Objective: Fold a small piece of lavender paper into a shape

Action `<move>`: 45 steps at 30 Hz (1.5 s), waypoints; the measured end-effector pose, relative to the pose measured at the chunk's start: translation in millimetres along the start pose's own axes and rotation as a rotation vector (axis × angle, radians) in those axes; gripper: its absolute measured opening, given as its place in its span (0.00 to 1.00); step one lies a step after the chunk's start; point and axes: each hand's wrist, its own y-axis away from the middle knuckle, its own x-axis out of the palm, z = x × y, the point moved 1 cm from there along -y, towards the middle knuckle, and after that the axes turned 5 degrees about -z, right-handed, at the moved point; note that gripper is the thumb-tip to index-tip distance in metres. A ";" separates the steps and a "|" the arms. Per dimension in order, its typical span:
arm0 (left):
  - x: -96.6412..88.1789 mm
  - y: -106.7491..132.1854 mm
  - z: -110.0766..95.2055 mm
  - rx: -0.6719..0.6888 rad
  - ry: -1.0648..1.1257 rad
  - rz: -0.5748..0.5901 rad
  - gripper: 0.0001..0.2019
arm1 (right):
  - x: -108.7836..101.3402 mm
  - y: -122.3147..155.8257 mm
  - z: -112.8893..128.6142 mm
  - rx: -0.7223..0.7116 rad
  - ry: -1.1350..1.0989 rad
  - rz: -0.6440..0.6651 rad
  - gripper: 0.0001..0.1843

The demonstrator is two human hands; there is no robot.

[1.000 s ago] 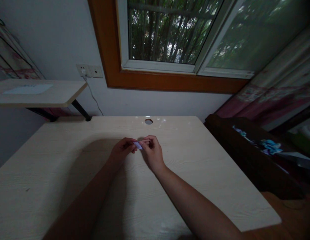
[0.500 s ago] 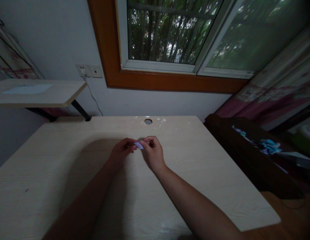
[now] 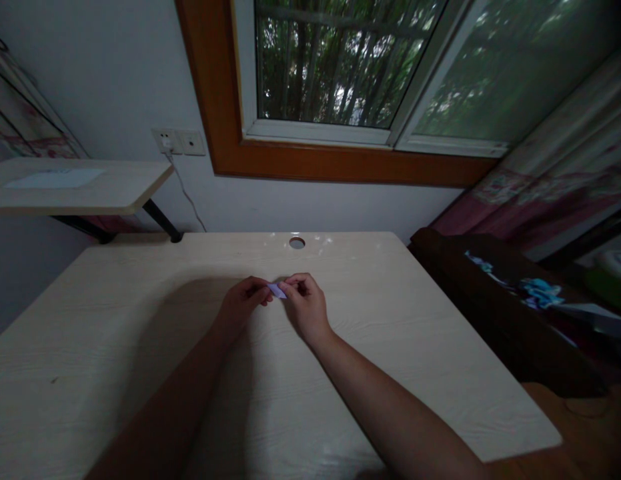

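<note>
Between my two hands is a small piece of pale purple folded paper (image 3: pixel 277 291), just above the desk (image 3: pixel 390 347). My left hand (image 3: pixel 243 300) pinches its left end between thumb and fingers. At the right end, my right hand (image 3: pixel 306 301) closes thumb and fingertips on the same paper. The fingers cover both ends, so only the middle of the paper shows. Whether the paper touches the desktop I cannot tell.
A round cable hole (image 3: pixel 297 243) lies near the desk's back edge. To the left stands a raised shelf (image 3: pixel 115 190) bearing a white sheet (image 3: pixel 55 178). A dark wooden piece of furniture (image 3: pixel 490 300) with blue cloth items (image 3: pixel 540 292) is on the right.
The paper has tilted slightly, and my left thumb has shifted a little on it. Both hands otherwise stay in the same place.
</note>
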 end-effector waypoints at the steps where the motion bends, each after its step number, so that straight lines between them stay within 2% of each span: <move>1: 0.1 0.0 0.3 0.002 -0.002 0.002 0.10 | 0.0 0.1 0.1 -0.005 0.009 0.006 0.08; 4: 0.0 -0.8 2.4 0.015 -0.015 0.000 0.09 | -0.3 0.1 1.7 -0.049 0.032 0.020 0.06; 8: -0.6 -2.4 5.6 0.038 -0.032 -0.041 0.09 | -1.8 -0.7 8.3 -0.201 0.115 0.015 0.03; 10: -0.7 -2.5 6.1 0.060 -0.055 -0.056 0.09 | -3.0 -1.1 10.9 -0.233 0.180 -0.003 0.02; 16: 0.2 -0.7 4.2 0.131 -0.160 -0.089 0.08 | -3.2 -1.2 11.0 -0.203 0.225 0.075 0.03; 25: 2.2 3.0 0.5 0.199 -0.230 -0.063 0.08 | -2.6 -0.9 11.2 -0.171 0.174 0.141 0.06; 33: 4.3 5.8 -7.7 0.214 -0.270 -0.065 0.08 | -2.5 -1.3 6.7 -0.106 0.145 0.136 0.07; 39: 3.2 6.1 -6.2 0.213 -0.256 -0.066 0.08 | -1.0 -2.3 -0.3 -0.035 0.101 0.134 0.09; 45: 3.3 6.1 -6.8 0.209 -0.268 -0.065 0.08 | -1.2 -1.6 -0.4 -0.030 0.105 0.138 0.10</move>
